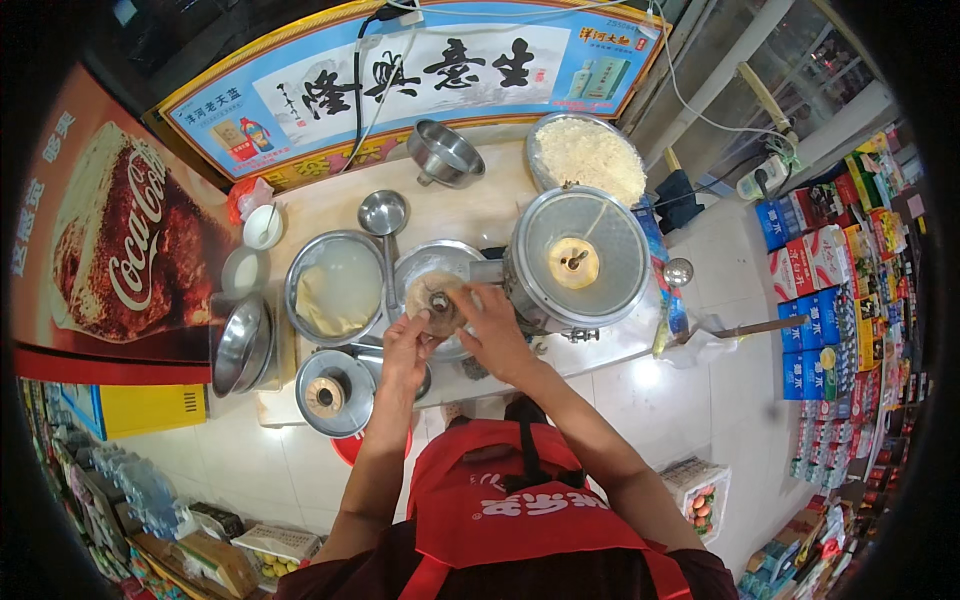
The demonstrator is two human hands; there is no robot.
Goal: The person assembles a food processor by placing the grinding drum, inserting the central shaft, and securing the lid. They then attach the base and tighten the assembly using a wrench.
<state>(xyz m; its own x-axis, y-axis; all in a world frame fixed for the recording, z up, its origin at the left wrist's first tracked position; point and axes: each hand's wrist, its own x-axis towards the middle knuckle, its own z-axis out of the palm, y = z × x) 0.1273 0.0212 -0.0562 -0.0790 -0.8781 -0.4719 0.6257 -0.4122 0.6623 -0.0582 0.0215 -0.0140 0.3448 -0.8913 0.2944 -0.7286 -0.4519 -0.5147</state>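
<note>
Both hands are closed on a round, brownish-grey disc (424, 292) with a hole in its middle; it resembles a grinding stone. My left hand (404, 348) grips its lower left edge, and my right hand (492, 328) has its fingers on the right side. Beneath the disc is a shallow metal basin (462, 256), partly hidden by it. Right of my hands stands a steel grinder (625, 240) with a wide hopper and a pale round piece (573, 263) at its centre. A second ring-shaped disc (325, 397) lies in a metal funnel-like part (347, 414) near the table's front left.
On the table are a basin of cloudy liquid with pale cloth (335, 300), a ladle (383, 212), a steel funnel (445, 155), and a basin of pale crumbly material (588, 155). Stacked steel bowls (236, 345) stand left. Shelves of boxed goods (835, 300) line the right side.
</note>
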